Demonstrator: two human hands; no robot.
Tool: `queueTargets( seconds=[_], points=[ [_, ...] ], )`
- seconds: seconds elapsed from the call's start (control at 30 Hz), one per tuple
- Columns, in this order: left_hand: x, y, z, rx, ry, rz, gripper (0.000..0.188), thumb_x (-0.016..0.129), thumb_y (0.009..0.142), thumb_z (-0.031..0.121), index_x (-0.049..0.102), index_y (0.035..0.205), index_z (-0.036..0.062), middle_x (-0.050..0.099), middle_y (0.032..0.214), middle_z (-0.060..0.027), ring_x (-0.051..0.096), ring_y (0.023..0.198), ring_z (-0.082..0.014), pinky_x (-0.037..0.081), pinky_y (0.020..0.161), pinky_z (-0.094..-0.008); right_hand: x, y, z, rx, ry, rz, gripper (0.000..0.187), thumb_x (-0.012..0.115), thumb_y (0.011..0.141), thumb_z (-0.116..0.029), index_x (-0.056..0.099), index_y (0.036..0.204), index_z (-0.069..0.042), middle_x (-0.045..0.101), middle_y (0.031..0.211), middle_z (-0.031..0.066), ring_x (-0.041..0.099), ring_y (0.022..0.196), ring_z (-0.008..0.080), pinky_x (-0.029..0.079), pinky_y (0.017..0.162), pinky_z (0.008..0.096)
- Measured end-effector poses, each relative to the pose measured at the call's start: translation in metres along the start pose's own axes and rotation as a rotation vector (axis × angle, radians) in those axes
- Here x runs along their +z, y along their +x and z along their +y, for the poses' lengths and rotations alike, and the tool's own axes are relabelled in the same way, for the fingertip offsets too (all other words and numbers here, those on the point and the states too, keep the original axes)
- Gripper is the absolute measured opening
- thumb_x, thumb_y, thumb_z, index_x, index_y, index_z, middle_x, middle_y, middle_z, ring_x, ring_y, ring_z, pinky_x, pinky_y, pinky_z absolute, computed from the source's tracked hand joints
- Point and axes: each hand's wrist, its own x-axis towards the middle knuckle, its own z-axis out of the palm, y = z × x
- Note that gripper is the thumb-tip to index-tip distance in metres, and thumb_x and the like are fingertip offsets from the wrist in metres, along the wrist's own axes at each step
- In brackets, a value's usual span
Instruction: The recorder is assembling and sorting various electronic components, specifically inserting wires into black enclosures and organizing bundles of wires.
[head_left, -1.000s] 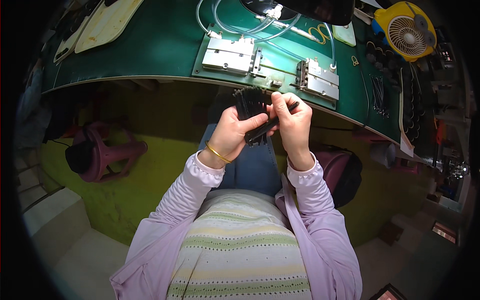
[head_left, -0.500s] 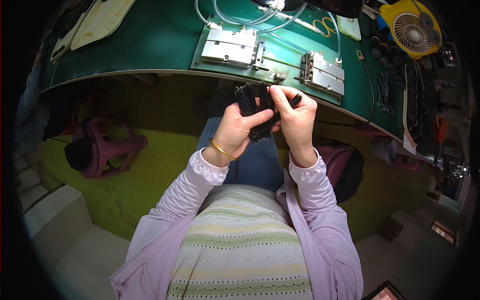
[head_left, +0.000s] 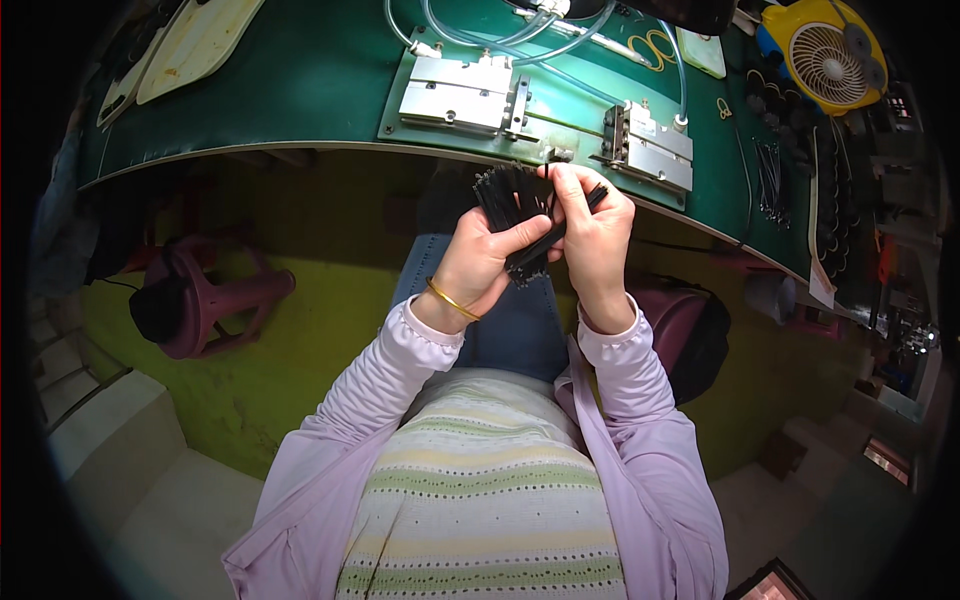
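Note:
A fanned bundle of short, thin black strands (head_left: 508, 198), perhaps cut wires, is gripped in my left hand (head_left: 478, 258), its thumb pressed across them. Close beside it, my right hand (head_left: 598, 235) pinches at the upper strands between thumb and forefinger. A few more strands stick out past the right hand's fingers on its right side. Both hands are held off the table, just in front of its near edge. Beyond them lies a metal fixture (head_left: 545, 130) with two silver blocks: the left block (head_left: 455, 92) and the right block (head_left: 655, 150).
The green table (head_left: 290, 90) curves across the front. Clear air hoses (head_left: 480, 42) run to the fixture. A yellow fan (head_left: 825, 60) and several bundles of black strands (head_left: 770, 180) lie at right, pale trays (head_left: 200, 45) at left. Pink stools stand below, including a left stool (head_left: 215, 300).
The bundle in my left hand has spread into a wider fan. My right fingertips have shifted slightly right, away from it, pinching a strand.

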Motion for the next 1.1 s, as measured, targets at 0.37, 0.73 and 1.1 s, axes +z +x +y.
queueTargets(
  seconds=[0.37, 0.73, 1.1],
  points=[
    [-0.0005, 0.0037, -0.0004, 0.0, 0.01, -0.008, 0.013, 0.055, 0.078, 0.001, 0.054, 0.09, -0.0005, 0.058, 0.081, -0.0048, 0.056, 0.065, -0.0131, 0.047, 0.059, -0.0253, -0.0005, 0.002, 0.0008, 0.033, 0.016, 0.012, 0.019, 0.053, 0.083, -0.017, 0.061, 0.078, 0.0, 0.048, 0.05, -0.0022, 0.038, 0.035, 0.002, 0.029, 0.03, 0.0163],
    [-0.0009, 0.0041, -0.0013, -0.006, 0.017, 0.003, 0.014, 0.055, 0.078, 0.001, 0.055, 0.091, 0.0003, 0.058, 0.081, -0.0047, 0.056, 0.066, -0.0131, 0.047, 0.059, -0.0255, 0.003, 0.0012, 0.0015, -0.011, 0.008, 0.059, 0.019, 0.051, 0.084, -0.015, 0.06, 0.077, 0.001, 0.044, 0.049, -0.0037, 0.034, 0.035, 0.0013, 0.025, 0.029, 0.0164],
    [0.0019, 0.007, -0.0002, -0.002, 0.012, -0.017, 0.014, 0.056, 0.077, 0.001, 0.055, 0.091, 0.0003, 0.058, 0.081, -0.005, 0.057, 0.066, -0.0137, 0.048, 0.06, -0.0256, -0.0024, 0.0068, -0.0017, 0.056, 0.023, 0.017, 0.02, 0.054, 0.081, -0.017, 0.063, 0.075, 0.0, 0.048, 0.049, -0.0023, 0.038, 0.035, 0.0022, 0.029, 0.03, 0.0165]
  ],
)
